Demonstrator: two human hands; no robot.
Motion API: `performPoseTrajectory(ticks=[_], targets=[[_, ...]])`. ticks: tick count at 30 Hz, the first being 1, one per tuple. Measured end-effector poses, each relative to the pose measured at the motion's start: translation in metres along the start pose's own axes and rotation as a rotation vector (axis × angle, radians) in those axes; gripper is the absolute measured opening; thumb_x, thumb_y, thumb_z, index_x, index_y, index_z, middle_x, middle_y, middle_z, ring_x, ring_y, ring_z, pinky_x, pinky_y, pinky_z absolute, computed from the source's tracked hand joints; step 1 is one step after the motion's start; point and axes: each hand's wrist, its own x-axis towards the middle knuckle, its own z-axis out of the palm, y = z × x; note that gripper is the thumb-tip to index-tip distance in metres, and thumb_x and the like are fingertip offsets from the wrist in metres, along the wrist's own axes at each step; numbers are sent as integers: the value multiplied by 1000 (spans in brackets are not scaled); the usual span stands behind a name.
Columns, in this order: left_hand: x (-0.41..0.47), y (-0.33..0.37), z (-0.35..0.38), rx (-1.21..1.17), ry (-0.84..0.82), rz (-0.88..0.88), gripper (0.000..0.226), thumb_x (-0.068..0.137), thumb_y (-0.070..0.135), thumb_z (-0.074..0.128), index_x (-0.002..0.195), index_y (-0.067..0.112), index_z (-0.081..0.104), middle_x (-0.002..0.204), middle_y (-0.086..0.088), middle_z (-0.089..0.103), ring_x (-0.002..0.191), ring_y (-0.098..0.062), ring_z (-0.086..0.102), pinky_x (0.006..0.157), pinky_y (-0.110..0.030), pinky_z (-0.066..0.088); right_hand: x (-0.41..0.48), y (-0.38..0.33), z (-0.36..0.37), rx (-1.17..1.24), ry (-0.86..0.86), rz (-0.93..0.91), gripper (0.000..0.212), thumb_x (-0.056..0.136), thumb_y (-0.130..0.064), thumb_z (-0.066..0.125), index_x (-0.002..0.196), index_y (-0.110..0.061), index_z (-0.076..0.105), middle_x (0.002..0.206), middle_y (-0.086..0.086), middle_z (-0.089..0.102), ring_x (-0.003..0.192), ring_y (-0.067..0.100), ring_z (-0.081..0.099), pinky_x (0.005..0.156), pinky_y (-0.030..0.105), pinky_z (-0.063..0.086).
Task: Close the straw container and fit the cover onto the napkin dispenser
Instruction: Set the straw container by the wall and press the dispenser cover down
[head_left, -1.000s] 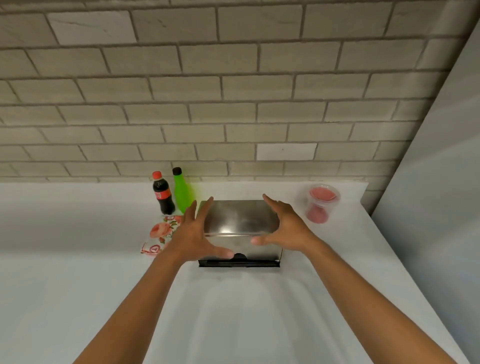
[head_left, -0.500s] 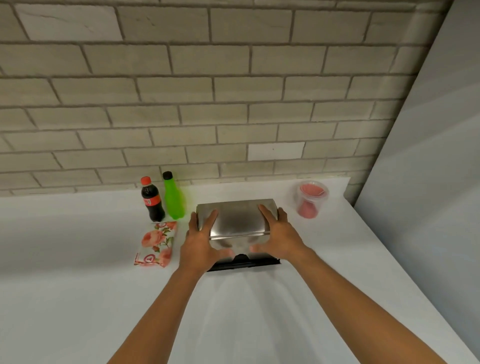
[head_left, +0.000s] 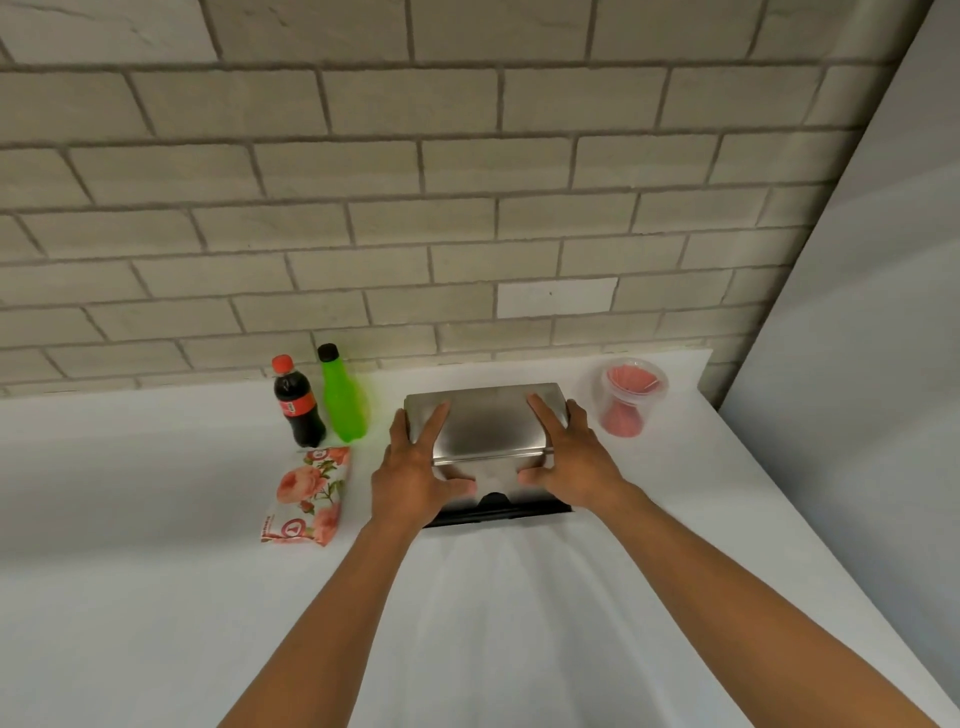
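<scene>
Reading across the white counter from the left, a flowered packet is lying flat in front of a cola bottle and a green bottle, both standing upright by the brick wall and playing no part in the work. Next, the left hand is gripping the left end of the steel cover, its fingers spread over the top and its thumb pressing on the front face; the hand is wrapped about the metal, neither splayed free nor fisted. The cover is sitting at the middle of the counter over the napkin dispenser, whose black base is showing as a strip along the front edge with a dark notch at its centre. The cover itself is looking like brushed, dully gleaming metal with rounded shoulders and a fold line across the front. The right hand is mirroring the left on the other end, likewise clasping the cover. Judging by this, the fitting step is under way and nearly finished; whether the cover is fully seated cannot be told, so the next move is probably calling for an even downward press on both ends. Farthest right, well apart, the straw container is standing as a clear tub holding something pink; whether its lid is on is unclear.
</scene>
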Motion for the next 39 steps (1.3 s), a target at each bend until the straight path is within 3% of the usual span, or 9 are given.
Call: performPoseTrajectory(ticks=[6,11,18,26,39], targets=[[25,8,5,-11,-28,-39,122,68,57,91,158,61,9,175,-4,3,148,-33,41,95,-42,53,25,7,-5,59,6,19,113,83,-46,82,163,-56,2,175,6,-4,153,36,31,114,46,45],[42,11,13,-44,-2,-30,120,65,52,93,157,59,16,174,-5,8,146,-34,43,100,-48,52,42,13,-7,92,29,5,113,84,-38,85,163,-55,6,175,6,-2,154,38,27,116,48,42],[63,13,20,-68,40,-17,120,61,47,96,158,55,25,172,-9,15,146,-34,43,99,-50,56,64,20,-9,103,45,-23,112,85,-35,85,166,-49,9,174,13,1,153,45,27,117,52,40],[86,13,28,-81,51,-18,122,57,49,97,157,58,27,172,-5,16,142,-27,49,95,-43,57,86,28,-8,123,77,-28,114,84,-32,86,164,-53,8,174,12,1,151,44,30,112,49,45],[95,10,35,-79,60,-7,122,55,49,97,156,56,30,170,-5,19,138,-29,52,94,-47,59,97,32,-5,103,105,-43,114,83,-31,88,165,-50,11,172,15,6,148,49,33,110,50,46]])
